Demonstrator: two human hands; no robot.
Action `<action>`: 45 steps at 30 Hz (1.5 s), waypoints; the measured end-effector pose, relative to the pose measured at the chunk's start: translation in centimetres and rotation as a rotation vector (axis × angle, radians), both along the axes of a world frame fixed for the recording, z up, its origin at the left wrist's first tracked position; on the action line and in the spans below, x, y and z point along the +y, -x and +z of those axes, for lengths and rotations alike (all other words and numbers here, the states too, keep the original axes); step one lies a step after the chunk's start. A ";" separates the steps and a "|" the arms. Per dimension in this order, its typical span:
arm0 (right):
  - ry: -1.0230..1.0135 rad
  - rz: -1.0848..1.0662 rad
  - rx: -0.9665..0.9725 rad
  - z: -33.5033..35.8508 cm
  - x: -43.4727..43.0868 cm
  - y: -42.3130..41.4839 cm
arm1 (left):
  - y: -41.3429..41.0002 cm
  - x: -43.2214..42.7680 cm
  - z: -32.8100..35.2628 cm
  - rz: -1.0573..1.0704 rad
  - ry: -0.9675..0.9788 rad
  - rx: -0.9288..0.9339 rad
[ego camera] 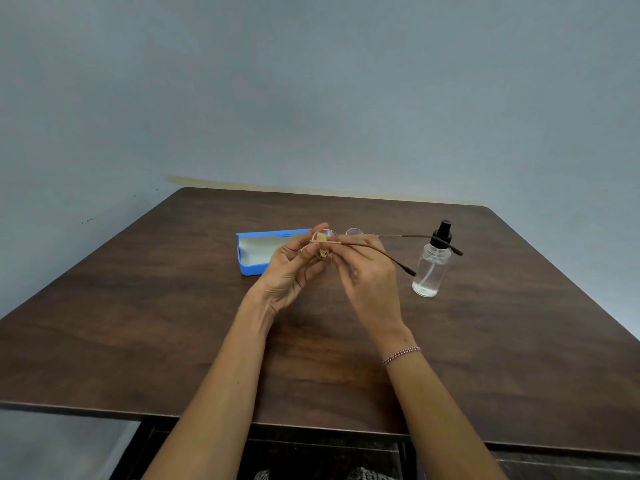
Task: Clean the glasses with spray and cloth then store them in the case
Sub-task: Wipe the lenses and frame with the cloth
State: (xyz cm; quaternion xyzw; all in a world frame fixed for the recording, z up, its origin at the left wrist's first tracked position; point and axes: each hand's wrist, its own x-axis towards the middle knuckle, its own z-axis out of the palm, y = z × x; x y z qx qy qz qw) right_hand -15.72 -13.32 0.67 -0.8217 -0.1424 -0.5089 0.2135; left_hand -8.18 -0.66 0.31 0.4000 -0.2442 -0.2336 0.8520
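Thin-framed glasses [354,233] with brown temples are held above the table, temples spread toward the right. My left hand [294,268] pinches a small tan cloth [323,242] against the left lens. My right hand [367,275] grips the glasses near the bridge and one temple. Behind my left hand lies an open blue case [254,252] with a pale lining. A clear spray bottle [431,268] with a black pump top stands to the right of my hands, one temple tip crossing in front of it.
A dark wooden table [173,323] carries everything, its far edge against a grey-blue wall [311,98]. A beaded bracelet [401,355] circles my right wrist. The table's front edge runs just below my forearms.
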 end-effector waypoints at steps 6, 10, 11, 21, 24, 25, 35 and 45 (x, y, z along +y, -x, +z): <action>-0.043 0.004 0.016 0.0 -0.2 0.0 | 0.1 0.0 -0.1 -0.009 -0.030 0.002; 0.004 0.108 0.034 0.1 -0.3 -0.3 | -0.1 0.4 0.0 0.046 0.030 0.024; 0.014 0.124 0.052 0.1 -0.4 -0.4 | -0.2 0.5 0.1 0.056 0.046 0.031; -0.337 -0.050 -0.013 0.6 -1.9 0.0 | 0.5 0.9 1.1 0.123 0.135 0.163; -0.238 -0.101 0.058 0.4 -1.7 -0.3 | 0.7 0.9 1.2 0.110 0.144 0.202; -0.199 -0.101 0.079 0.2 -1.7 -0.4 | 0.7 0.9 1.2 0.102 0.153 0.198; 0.027 -0.250 0.116 -0.2 -1.2 -0.6 | 0.5 1.1 1.0 0.050 0.202 0.254; 0.023 -0.251 0.023 0.1 -1.3 -0.4 | 0.6 -0.1 0.8 0.136 0.047 0.101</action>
